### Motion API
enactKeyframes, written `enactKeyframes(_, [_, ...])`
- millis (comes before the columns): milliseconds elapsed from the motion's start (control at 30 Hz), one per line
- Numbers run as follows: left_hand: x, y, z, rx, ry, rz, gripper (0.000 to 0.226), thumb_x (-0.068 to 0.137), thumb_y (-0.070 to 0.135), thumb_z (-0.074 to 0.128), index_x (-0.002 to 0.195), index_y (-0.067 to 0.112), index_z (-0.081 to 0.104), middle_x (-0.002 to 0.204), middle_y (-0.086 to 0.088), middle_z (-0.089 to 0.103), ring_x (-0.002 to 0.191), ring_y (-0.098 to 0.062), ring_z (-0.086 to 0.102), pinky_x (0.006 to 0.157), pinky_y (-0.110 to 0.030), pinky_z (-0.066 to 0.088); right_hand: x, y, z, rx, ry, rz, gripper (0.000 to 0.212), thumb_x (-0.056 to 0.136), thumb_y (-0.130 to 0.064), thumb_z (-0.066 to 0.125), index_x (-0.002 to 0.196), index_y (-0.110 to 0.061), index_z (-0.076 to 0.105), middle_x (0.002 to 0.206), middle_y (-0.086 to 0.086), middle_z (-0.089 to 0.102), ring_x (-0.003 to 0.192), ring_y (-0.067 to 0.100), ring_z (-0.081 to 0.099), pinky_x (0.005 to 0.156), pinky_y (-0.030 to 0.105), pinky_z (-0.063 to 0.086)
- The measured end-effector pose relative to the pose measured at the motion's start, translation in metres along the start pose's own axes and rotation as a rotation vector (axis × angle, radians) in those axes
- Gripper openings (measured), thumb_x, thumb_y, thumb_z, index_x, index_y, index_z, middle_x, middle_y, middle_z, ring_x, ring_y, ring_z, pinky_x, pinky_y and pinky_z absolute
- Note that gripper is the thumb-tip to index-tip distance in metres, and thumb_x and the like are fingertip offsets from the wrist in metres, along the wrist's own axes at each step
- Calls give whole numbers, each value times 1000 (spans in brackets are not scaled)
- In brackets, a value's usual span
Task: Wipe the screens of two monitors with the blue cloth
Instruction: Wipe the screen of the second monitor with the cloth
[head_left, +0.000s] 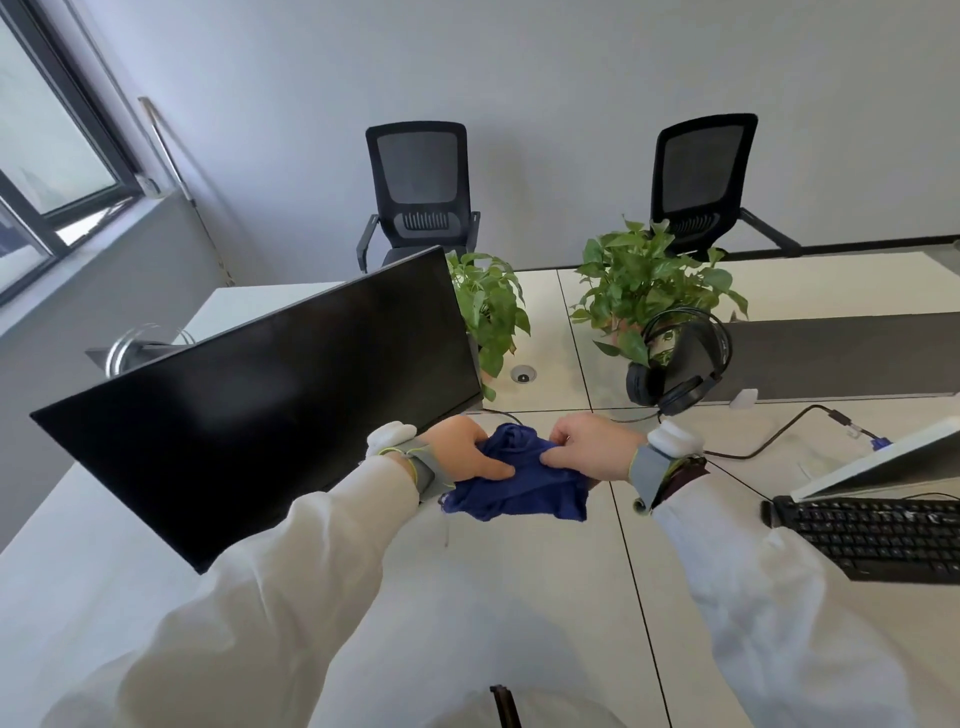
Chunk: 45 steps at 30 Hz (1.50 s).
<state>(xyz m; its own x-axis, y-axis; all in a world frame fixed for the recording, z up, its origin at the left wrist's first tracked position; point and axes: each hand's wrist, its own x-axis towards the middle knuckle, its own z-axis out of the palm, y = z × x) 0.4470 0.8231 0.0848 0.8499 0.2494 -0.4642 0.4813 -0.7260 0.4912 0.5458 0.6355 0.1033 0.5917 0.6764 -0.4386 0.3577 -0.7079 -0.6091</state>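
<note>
A crumpled blue cloth (524, 483) is held over the white desk (519, 582) between both hands. My left hand (462, 451) grips its left side with the thumb on top. My right hand (592, 449) pinches its right side. A large black monitor (260, 395) with a dark screen stands tilted just left of the hands. The second monitor (883, 462) shows only as a pale, edge-on panel at the far right.
A black keyboard (872, 535) lies at the right under the second monitor. Behind the hands stand two potted plants (649, 280), black headphones (680, 364) and a cable (769, 441). Two office chairs (418, 187) stand by the far wall.
</note>
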Motion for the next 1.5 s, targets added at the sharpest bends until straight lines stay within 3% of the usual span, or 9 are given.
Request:
enactKeyframes(133, [15,-3,14,-3,-45,-118,48,75,64,69,90,19,75,85,1,74,80,-18,69,81,-33,58,8,14,11,5,-28,53,18,91,-20,55,103,-6,59,98,16,66,88,32,68,76,42,61])
enactKeyframes(333, [28,4,34,-241,-11,-220,29,84,28,75,101,6,68,84,-7,70,65,-19,66,48,-24,54,25,52,29,75,-5,142,21,88,-21,60,95,-3,68,91,19,72,83,35,71,75,43,61])
enactKeyframes(600, [61,58,86,-156,-244,-93,30,84,4,61,111,12,70,98,-13,73,88,-29,72,84,-42,60,59,105,60,1140,-197,365,53,93,-58,54,117,-12,66,112,13,72,102,33,70,80,49,60])
enactKeyframes(700, [71,51,83,-250,-132,-156,19,86,2,63,98,13,74,87,-3,72,74,-16,69,80,-34,60,61,120,63,1162,-161,267,38,98,-31,59,120,0,61,115,20,69,101,34,69,81,46,58])
enactKeyframes(833, [101,32,87,-198,78,-240,39,86,25,69,123,19,61,115,2,62,108,-20,60,87,-27,47,75,154,65,1318,-240,265,32,101,-18,54,128,-3,58,122,20,67,112,36,65,84,47,57])
enactKeyframes(933, [117,24,104,-428,-247,-280,36,89,27,69,123,17,61,113,-1,67,100,-18,65,83,-30,56,86,172,67,1296,-293,290,31,100,-20,56,127,-6,61,124,18,67,115,34,64,93,50,54])
enactKeyframes(1067, [136,16,131,-355,-218,-282,14,87,14,67,101,9,69,83,-5,67,67,-15,62,57,-24,56,100,191,72,1040,-278,397,25,94,-3,55,118,-6,64,112,17,70,96,30,70,80,40,59])
enactKeyframes(1367, [209,-2,169,-177,-112,-306,39,80,21,71,118,19,62,109,3,62,91,-17,58,78,-26,48,158,216,101,907,3,689,12,88,2,62,100,-1,59,104,21,68,93,39,69,79,52,59])
enactKeyframes(1500, [232,-10,175,-68,-110,-259,42,84,13,61,125,20,56,120,2,61,99,-20,59,81,-26,47,169,223,107,624,-47,627,21,92,-12,60,104,5,63,100,18,69,78,29,68,73,29,60])
